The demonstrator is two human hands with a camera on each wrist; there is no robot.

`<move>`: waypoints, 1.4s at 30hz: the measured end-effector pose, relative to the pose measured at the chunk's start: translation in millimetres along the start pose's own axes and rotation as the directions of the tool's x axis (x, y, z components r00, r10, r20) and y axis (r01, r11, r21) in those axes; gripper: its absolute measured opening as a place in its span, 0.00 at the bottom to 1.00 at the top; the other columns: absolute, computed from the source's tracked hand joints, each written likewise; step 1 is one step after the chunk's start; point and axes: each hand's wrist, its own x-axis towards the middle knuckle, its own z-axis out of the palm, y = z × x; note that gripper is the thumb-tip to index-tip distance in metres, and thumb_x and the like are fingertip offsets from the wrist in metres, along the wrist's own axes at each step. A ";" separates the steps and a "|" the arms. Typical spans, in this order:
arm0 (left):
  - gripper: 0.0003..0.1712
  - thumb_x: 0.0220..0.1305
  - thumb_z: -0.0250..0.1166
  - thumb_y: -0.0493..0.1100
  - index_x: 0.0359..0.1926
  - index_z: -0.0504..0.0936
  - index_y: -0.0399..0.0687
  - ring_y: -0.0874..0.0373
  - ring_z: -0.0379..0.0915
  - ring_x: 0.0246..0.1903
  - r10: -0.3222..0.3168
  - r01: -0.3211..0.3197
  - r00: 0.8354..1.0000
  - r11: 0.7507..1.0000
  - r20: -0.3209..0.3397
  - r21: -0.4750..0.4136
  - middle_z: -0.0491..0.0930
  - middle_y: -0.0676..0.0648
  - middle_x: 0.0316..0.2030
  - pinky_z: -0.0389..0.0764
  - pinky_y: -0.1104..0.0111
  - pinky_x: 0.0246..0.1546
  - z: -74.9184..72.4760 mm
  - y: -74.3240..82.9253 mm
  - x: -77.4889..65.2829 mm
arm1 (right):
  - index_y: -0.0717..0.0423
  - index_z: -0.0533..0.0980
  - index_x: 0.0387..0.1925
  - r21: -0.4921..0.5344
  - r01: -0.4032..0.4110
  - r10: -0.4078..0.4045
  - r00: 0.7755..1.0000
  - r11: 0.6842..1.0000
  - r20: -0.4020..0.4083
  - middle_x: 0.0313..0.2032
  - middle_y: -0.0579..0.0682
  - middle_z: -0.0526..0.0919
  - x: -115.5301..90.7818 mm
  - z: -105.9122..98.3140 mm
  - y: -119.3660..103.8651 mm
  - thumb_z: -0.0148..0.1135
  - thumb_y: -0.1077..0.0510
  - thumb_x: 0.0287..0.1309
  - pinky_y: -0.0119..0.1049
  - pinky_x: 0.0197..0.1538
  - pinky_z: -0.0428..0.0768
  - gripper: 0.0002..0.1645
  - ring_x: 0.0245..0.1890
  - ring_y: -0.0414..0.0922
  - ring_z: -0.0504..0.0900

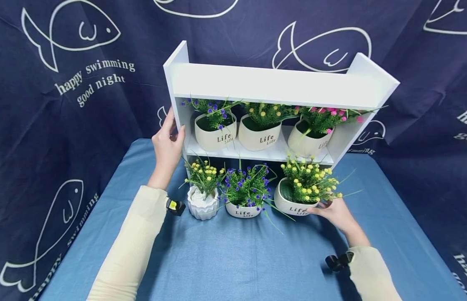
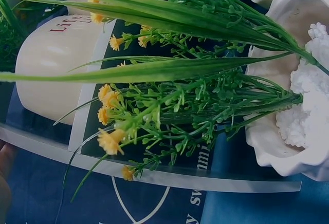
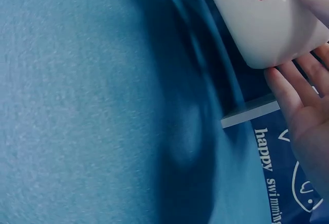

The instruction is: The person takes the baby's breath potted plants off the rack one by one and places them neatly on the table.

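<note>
A white two-tier shelf point(image 1: 274, 85) stands at the back of the table. My left hand point(image 1: 167, 146) grips its left side panel, thumb at the front edge and fingers along the outside. At the lower right, my right hand point(image 1: 336, 215) holds a cream flowerpot point(image 1: 287, 204) of yellow flowers, which tilts a little to the left. In the right wrist view the thumb lies over the pot point(image 3: 277, 23) and the fingers reach round its underside. Beside it are a pot of purple flowers point(image 1: 245, 211) and a fluted white pot point(image 1: 203, 209) with yellow flowers.
On the upper tier sit three cream pots, with purple flowers point(image 1: 216, 138), orange-yellow flowers point(image 1: 257, 138) and pink flowers point(image 1: 308, 140). Blue cloth point(image 1: 233, 263) covers the table. A navy curtain point(image 1: 143, 25) with fish drawings hangs close behind the shelf.
</note>
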 end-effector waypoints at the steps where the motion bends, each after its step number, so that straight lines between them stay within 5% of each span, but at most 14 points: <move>1: 0.31 0.66 0.60 0.36 0.70 0.67 0.49 0.48 0.81 0.51 0.000 0.000 1.000 1.000 -0.001 -0.001 0.80 0.37 0.55 0.86 0.56 0.37 -0.1 0.1 0.0 | 0.71 0.70 0.52 -0.031 -0.005 0.005 1.000 1.000 0.003 0.31 0.25 0.74 0.0 0.2 0.8 0.76 0.68 0.41 0.15 0.41 0.75 0.35 0.33 0.19 0.73; 5: 0.31 0.66 0.60 0.36 0.70 0.67 0.48 0.47 0.81 0.52 0.004 -0.004 1.000 1.000 0.000 -0.002 0.79 0.37 0.55 0.86 0.56 0.37 -0.6 -0.4 -0.2 | 0.64 0.72 0.43 -0.103 -0.037 0.040 0.999 0.994 0.029 0.16 0.37 0.57 -0.8 1.2 4.6 0.76 0.64 0.43 0.25 0.31 0.70 0.26 0.19 0.32 0.62; 10: 0.31 0.66 0.60 0.36 0.70 0.67 0.48 0.47 0.81 0.51 0.001 -0.001 1.000 1.000 -0.002 0.005 0.80 0.37 0.55 0.86 0.56 0.37 -0.2 -0.5 -0.4 | 0.67 0.74 0.51 -0.111 -0.001 0.008 0.998 0.994 0.060 0.24 0.29 0.71 -1.7 3.1 13.6 0.76 0.64 0.42 0.18 0.42 0.74 0.32 0.29 0.26 0.72; 14: 0.31 0.66 0.60 0.36 0.70 0.67 0.48 0.48 0.82 0.51 -0.001 0.001 1.000 1.000 -0.003 0.003 0.80 0.37 0.55 0.85 0.57 0.36 0.5 -0.6 -0.5 | 0.67 0.75 0.52 -0.122 0.017 -0.007 0.997 0.992 0.081 0.26 0.29 0.73 -3.1 5.4 19.6 0.77 0.63 0.42 0.20 0.42 0.74 0.33 0.29 0.25 0.71; 22: 0.31 0.66 0.60 0.36 0.70 0.67 0.48 0.48 0.81 0.51 0.001 -0.001 1.000 1.000 -0.005 -0.002 0.80 0.38 0.55 0.86 0.56 0.37 0.4 -0.8 -1.0 | 0.65 0.75 0.49 -0.121 -0.094 0.107 0.988 0.988 0.111 0.24 0.33 0.72 -5.2 7.7 25.3 0.76 0.59 0.45 0.26 0.35 0.77 0.29 0.28 0.30 0.72; 25: 0.31 0.66 0.60 0.36 0.70 0.67 0.48 0.47 0.81 0.51 0.006 -0.006 1.000 1.000 -0.003 -0.004 0.80 0.37 0.55 0.86 0.55 0.38 -0.2 -1.0 -1.2 | 0.67 0.73 0.55 -0.106 -0.105 0.118 0.985 0.989 0.122 0.34 0.43 0.84 -5.8 8.2 24.9 0.75 0.59 0.46 0.24 0.40 0.79 0.34 0.34 0.26 0.75; 28: 0.30 0.66 0.60 0.37 0.69 0.67 0.48 0.46 0.81 0.51 0.009 -0.009 1.000 1.000 -0.006 -0.008 0.80 0.37 0.55 0.86 0.56 0.39 -0.4 -1.2 -1.3 | 0.70 0.68 0.61 -0.044 -0.096 0.101 0.985 0.994 0.141 0.52 0.61 0.82 -5.0 10.4 24.1 0.74 0.61 0.47 0.20 0.49 0.78 0.40 0.44 0.21 0.76; 32: 0.31 0.66 0.60 0.36 0.69 0.68 0.48 0.46 0.81 0.51 0.001 -0.002 1.000 1.000 -0.010 -0.014 0.79 0.37 0.56 0.86 0.56 0.40 0.1 0.4 -1.8 | 0.70 0.63 0.65 -0.107 -0.084 0.101 0.982 0.991 0.163 0.61 0.70 0.72 -4.1 8.8 19.7 0.74 0.60 0.47 0.34 0.60 0.77 0.46 0.58 0.39 0.78; 36: 0.31 0.65 0.61 0.35 0.69 0.69 0.48 0.46 0.82 0.51 -0.010 0.009 1.000 1.000 -0.013 -0.017 0.80 0.37 0.55 0.86 0.55 0.40 0.8 1.9 -2.1 | 0.72 0.68 0.60 -0.336 -0.059 0.115 0.982 0.940 0.150 0.57 0.71 0.75 -1.4 -4.2 4.9 0.75 0.59 0.45 0.59 0.62 0.71 0.42 0.57 0.66 0.75; 42: 0.31 0.64 0.61 0.35 0.68 0.69 0.49 0.46 0.82 0.50 -0.018 0.018 1.000 1.000 -0.023 -0.020 0.81 0.37 0.54 0.85 0.54 0.40 0.5 2.1 -1.9 | 0.73 0.74 0.50 -0.572 -0.074 0.131 0.990 0.817 0.059 0.45 0.71 0.82 12.2 -39.1 -37.4 0.65 0.64 0.54 0.64 0.51 0.75 0.23 0.45 0.68 0.80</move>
